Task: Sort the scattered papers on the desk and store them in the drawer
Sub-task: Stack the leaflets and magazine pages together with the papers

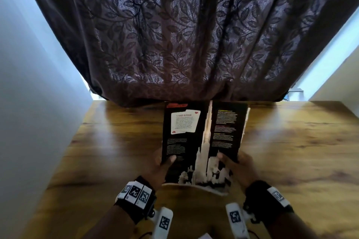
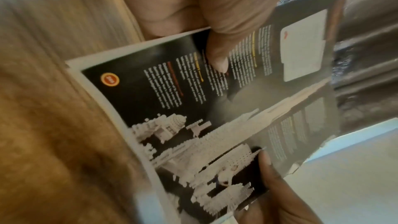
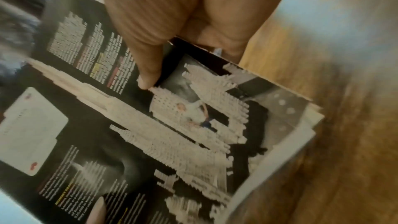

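Observation:
A stack of glossy pages (image 1: 202, 141) with black backgrounds, white text and white brick towers stands tilted above the wooden desk (image 1: 291, 151). My left hand (image 1: 163, 165) grips its left lower edge, thumb on the top page. My right hand (image 1: 237, 163) grips the right lower edge, thumb on the page. In the left wrist view the pages (image 2: 193, 108) fill the middle, with my left hand's thumb (image 2: 217, 57) pressing on the print. The right wrist view shows the same pages (image 3: 150, 125) under my right hand's thumb (image 3: 148, 77). No drawer is in view.
A dark leaf-patterned curtain (image 1: 184, 35) hangs behind the desk's far edge. White walls (image 1: 29, 83) flank the desk on both sides. A small white corner of paper (image 1: 205, 236) shows at the bottom edge, near me.

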